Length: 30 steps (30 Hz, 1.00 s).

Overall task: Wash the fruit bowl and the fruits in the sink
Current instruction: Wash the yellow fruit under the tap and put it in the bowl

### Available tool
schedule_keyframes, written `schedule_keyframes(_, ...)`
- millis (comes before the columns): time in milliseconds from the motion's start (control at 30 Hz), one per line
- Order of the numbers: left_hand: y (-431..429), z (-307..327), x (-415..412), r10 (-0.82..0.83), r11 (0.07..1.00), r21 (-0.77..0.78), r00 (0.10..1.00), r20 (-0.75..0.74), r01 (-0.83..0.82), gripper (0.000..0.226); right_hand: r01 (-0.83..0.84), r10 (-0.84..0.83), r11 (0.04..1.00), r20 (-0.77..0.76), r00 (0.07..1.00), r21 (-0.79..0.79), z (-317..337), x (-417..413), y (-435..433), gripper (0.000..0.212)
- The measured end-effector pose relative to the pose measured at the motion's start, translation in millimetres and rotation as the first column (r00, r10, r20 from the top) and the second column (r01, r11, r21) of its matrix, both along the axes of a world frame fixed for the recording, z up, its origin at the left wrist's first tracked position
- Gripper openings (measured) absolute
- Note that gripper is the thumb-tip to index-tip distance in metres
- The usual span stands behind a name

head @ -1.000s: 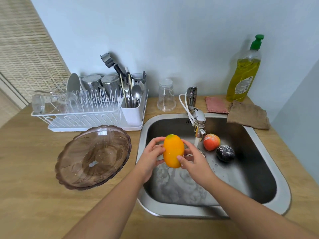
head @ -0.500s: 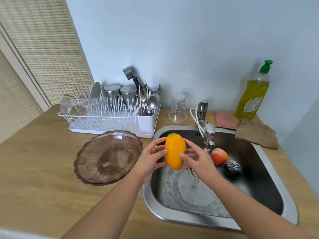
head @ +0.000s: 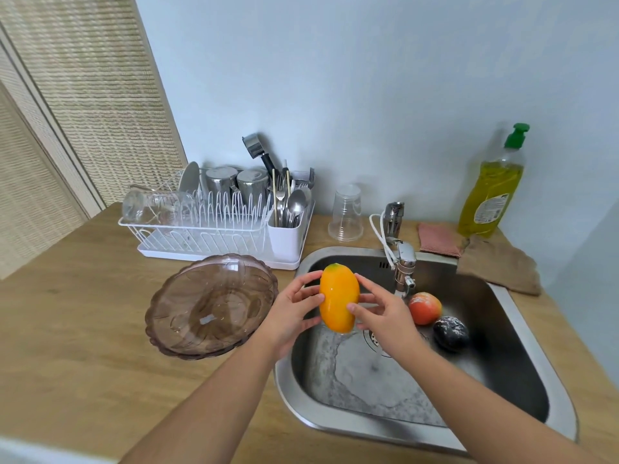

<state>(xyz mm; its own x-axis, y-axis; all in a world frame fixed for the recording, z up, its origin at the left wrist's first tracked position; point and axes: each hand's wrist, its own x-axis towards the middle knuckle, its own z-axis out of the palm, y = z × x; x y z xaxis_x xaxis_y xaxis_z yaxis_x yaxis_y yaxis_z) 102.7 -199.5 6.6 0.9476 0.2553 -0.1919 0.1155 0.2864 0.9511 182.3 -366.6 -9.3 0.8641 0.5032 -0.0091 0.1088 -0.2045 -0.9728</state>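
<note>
mango (head: 338,296), yellow-orange with a greenish tip, is held upright over the left part of the sink (head: 368,426) and is gripped from both sides. the left hand (head: 291,316) is curled round its left flank with thumb and fingers; the right hand (head: 385,316) is closed on its right flank, thumb laid across the front and fingers wrapped behind. a wet sheen is seen on the skin of the fruit.

a thin stream of water is seen falling from the tap (head: 403,262) toward the drain, just right of the mango and behind the right hand. two more fruits are lying in the basin on the right — a red fruit (head: 424,308) and, touching it or nearly so, a dark fruit (head: 450,333).

the fruit bowl (head: 211,306), of brown-tinted clear glass with a scalloped rim, is set on the wooden counter (head: 67,313) just left of the sink and is tilted slightly. behind it a white dish rack (head: 201,229) is stood, loaded with cups and cutlery. a clear plastic cup (head: 346,212) is placed upside down beside the tap, and a soap bottle (head: 490,192), a pink sponge (head: 438,239) and a brown cloth (head: 499,266) are gathered at the far right corner.
</note>
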Motion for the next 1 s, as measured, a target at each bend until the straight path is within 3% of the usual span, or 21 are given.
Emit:
schedule_keyframes(767, 11, 1, -4, 0.032, 0.999, 0.03, 0.999, -0.03, -0.031, 0.039, -0.014, 0.014, 1.0, 0.009, 1.0, 0.002, 6, 1, 16, 0.053)
schedule_keyframes(1000, 69, 17, -22, 0.223, 0.973, 0.075, 0.974, -0.039, -0.219, 0.028, -0.079, 0.078, 0.997, -0.054, 0.996, -0.017, 30, 4, 99, 0.043)
